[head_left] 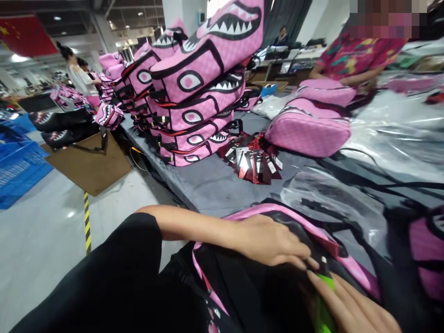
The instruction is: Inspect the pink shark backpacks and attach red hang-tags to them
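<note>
An open pink backpack (352, 268) with a black lining lies right in front of me, its pink edge curving round the far side. My left hand (274, 243) reaches across the opening, its fingers bent and closed at the black lining. Close by, at the lower right, my right hand (354, 303) has its fingers along a slim bright green tool (324, 300) with a dark end. Its exact kind is unclear, and my palm hides part of it. My two hands' fingertips nearly meet there.
Stacked pink shark-face backpacks (192, 118) stand along the grey table (204, 187). Red and black hang tags (255, 159) lie beside them. Clear plastic bags (333, 199) cover the right side. Across the table, a person (360, 60) handles pink bags (312, 127). Blue crates (21, 157) stand left.
</note>
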`<state>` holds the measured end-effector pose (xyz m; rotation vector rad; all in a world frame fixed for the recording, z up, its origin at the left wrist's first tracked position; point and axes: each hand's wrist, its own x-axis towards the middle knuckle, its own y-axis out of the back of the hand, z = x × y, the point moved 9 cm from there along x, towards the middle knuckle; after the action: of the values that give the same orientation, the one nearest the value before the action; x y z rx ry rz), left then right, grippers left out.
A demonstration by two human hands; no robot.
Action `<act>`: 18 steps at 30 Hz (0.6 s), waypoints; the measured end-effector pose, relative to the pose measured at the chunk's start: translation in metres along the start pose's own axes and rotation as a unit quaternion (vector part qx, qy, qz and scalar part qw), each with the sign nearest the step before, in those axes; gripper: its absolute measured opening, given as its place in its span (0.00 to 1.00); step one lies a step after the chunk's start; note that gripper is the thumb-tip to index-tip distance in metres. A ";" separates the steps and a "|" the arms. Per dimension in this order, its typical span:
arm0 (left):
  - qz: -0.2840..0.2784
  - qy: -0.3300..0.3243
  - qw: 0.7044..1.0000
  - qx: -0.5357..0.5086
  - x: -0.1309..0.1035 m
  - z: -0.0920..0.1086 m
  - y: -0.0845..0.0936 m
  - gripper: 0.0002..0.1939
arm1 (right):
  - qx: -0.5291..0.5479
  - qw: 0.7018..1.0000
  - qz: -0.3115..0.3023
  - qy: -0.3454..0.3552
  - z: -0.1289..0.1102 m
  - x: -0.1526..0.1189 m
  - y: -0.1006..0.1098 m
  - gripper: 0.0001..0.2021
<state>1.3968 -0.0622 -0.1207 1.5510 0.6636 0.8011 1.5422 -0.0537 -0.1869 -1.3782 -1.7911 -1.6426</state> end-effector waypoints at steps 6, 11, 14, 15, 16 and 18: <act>0.002 0.115 0.992 -0.055 0.034 -0.044 -0.018 0.38 | -0.070 0.997 -0.031 0.016 -0.036 0.010 -0.006 0.31; -0.059 0.097 0.992 -0.045 0.068 -0.045 -0.064 0.44 | 0.006 0.995 -0.096 -0.036 -0.048 -0.003 -0.007 0.21; -0.035 0.012 0.999 0.003 0.075 -0.023 -0.058 0.54 | 0.036 0.995 -0.071 -0.059 -0.033 0.005 0.000 0.18; -0.040 -0.010 0.999 0.014 0.076 -0.017 -0.058 0.57 | 0.048 0.995 -0.059 -0.064 -0.027 0.009 0.003 0.17; -0.050 -0.019 0.998 0.022 0.077 -0.014 -0.060 0.60 | 0.061 0.994 -0.052 -0.070 -0.021 0.012 0.005 0.16; -0.072 -0.004 0.997 0.030 0.080 -0.016 -0.066 0.63 | 0.078 0.991 -0.065 -0.089 -0.009 0.016 0.004 0.17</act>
<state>1.4341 0.0188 -0.1761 1.5416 0.7896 0.6718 1.5347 -0.0557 -0.1694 -1.4011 -2.1027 -1.4425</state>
